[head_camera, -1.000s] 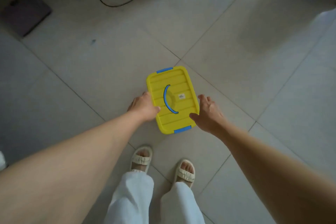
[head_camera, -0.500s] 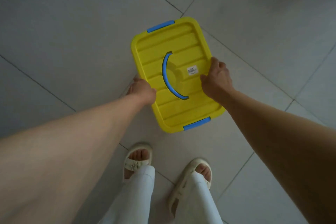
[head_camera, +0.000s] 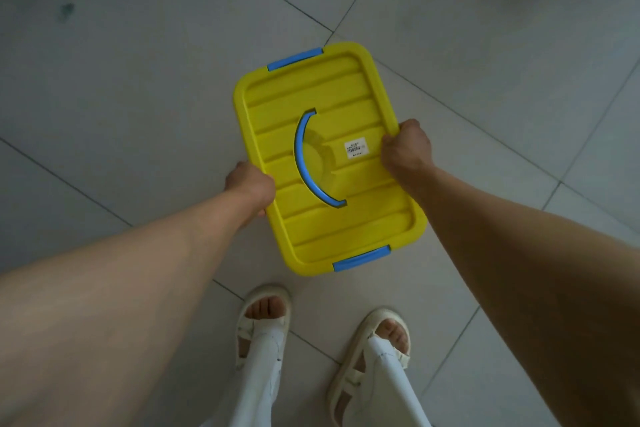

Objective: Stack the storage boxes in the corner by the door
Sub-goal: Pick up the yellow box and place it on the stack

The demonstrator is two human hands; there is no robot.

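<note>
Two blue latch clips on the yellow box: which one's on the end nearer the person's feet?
The blue clip on the yellow box's short edge at the bottom of the view, just above the sandals. The other clip is on the far edge.

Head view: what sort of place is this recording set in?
Probably indoors at home: a grey tiled floor, a person in open sandals, and a yellow storage box held in both hands.

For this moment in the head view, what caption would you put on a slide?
Both hands, left hand and right hand, grip the long sides of a yellow lidded storage box above the tiled floor.
</note>
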